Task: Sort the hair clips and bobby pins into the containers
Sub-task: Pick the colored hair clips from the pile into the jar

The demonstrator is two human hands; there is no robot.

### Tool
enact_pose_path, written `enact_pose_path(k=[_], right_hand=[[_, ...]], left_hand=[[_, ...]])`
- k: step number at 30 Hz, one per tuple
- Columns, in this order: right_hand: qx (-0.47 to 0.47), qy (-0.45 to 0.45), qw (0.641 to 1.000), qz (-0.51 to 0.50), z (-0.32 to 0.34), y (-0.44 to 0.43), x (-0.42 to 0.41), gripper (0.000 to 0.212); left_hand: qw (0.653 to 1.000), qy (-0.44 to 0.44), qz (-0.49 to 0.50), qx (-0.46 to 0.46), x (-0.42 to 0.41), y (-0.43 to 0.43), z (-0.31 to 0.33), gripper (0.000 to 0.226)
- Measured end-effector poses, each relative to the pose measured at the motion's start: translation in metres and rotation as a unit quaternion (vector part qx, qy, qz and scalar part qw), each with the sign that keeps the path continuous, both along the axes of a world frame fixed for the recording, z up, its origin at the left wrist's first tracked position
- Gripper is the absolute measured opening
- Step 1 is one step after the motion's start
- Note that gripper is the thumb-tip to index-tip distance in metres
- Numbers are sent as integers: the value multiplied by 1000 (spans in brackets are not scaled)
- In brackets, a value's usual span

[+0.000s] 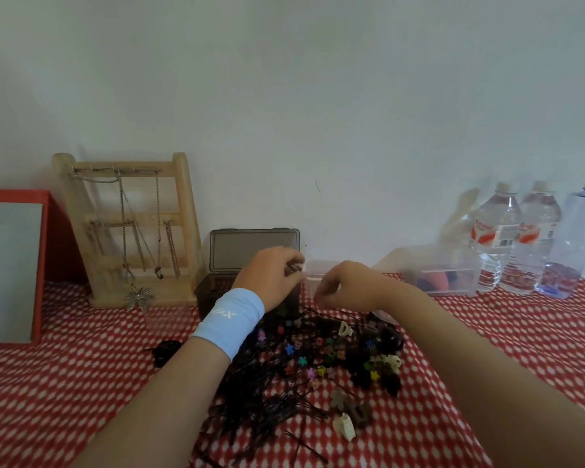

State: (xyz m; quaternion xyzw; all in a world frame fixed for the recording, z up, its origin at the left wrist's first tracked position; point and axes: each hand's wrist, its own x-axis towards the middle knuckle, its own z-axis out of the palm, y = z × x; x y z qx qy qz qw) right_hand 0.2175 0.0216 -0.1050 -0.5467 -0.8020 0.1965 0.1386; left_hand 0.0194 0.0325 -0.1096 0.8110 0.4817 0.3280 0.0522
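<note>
A pile of black bobby pins [267,400] and several small coloured hair clips [321,359] lies on the red-and-white tablecloth. Behind it stands a dark box [217,292] with its lid [254,248] raised, and a small clear container [318,271] sits to its right. My left hand [271,275], with a light blue wristband, hovers over the dark box with its fingers pinched on a small dark clip [293,267]. My right hand [345,285] hangs over the clear container, fingers curled downward; what it holds, if anything, is too blurred to tell.
A wooden jewellery stand [129,228] with necklaces stands back left beside a red-framed mirror [11,268]. Back right are a clear box [443,271] with soft items and three water bottles [520,238]. A black hair tie [164,351] lies left of the pile.
</note>
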Motion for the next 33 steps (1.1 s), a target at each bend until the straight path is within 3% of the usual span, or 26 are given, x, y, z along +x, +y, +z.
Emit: enact_pose_path(k=[2,10,14,19,24,27,31,33], right_hand=[[-18,-81,996,37,-3,-3,-1,15],[-44,-114,991,60,2,-11,-11,19],[-9,-81,996,37,14,-9,-17,11],[102,28,994,-5,36,-3,-47,13],[146,9,989,-11,32,-1,-93,27],[142,24,988,51,33,-14,-124,19],[70,-31,982,170,23,-27,-170,20],[23,-67,979,189,12,-28,-191,25]], left_hand=[[999,37,32,4,-8,3,-2,25],[992,100,58,-49,-31,2,-10,35],[992,103,46,-59,-38,0,-8,38],[995,68,61,-45,-59,-6,-3,32],[996,22,77,-50,-100,-28,-1,12],[991,27,96,-86,-134,-40,0,15],[985,47,97,-135,-166,-59,2,4],[974,82,89,-193,-176,-69,-1,21]])
